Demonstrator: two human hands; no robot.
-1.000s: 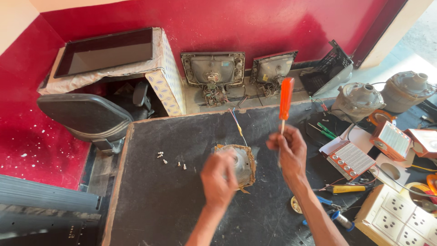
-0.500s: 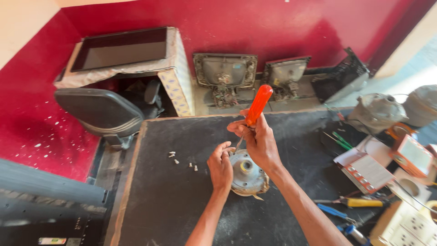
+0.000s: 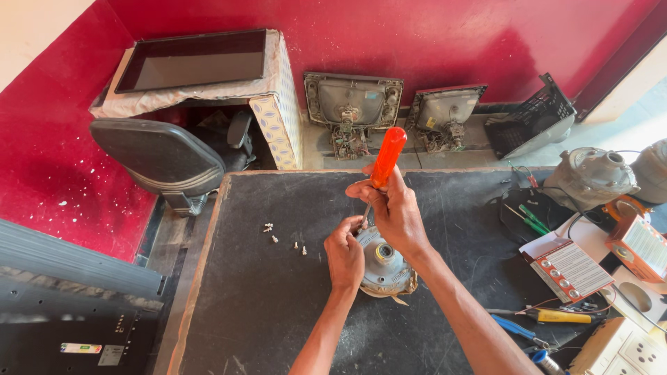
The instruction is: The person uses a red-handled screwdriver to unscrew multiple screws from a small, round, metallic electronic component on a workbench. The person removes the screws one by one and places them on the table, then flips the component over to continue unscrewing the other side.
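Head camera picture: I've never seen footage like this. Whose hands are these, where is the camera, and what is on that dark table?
The camera is worn on a person's head and looks down, so the two bare arms reaching in from below are that person's own. The right hand grips an orange-handled screwdriver, its tip pointing down at a round metal motor part on the dark worktable. The left hand steadies that part at its edge. A few small loose screws lie to the left of it. On the right sit a yellow-handled tool, blue-handled pliers and a small red and white device. Behind the table, against the red wall, stand two old picture tubes.
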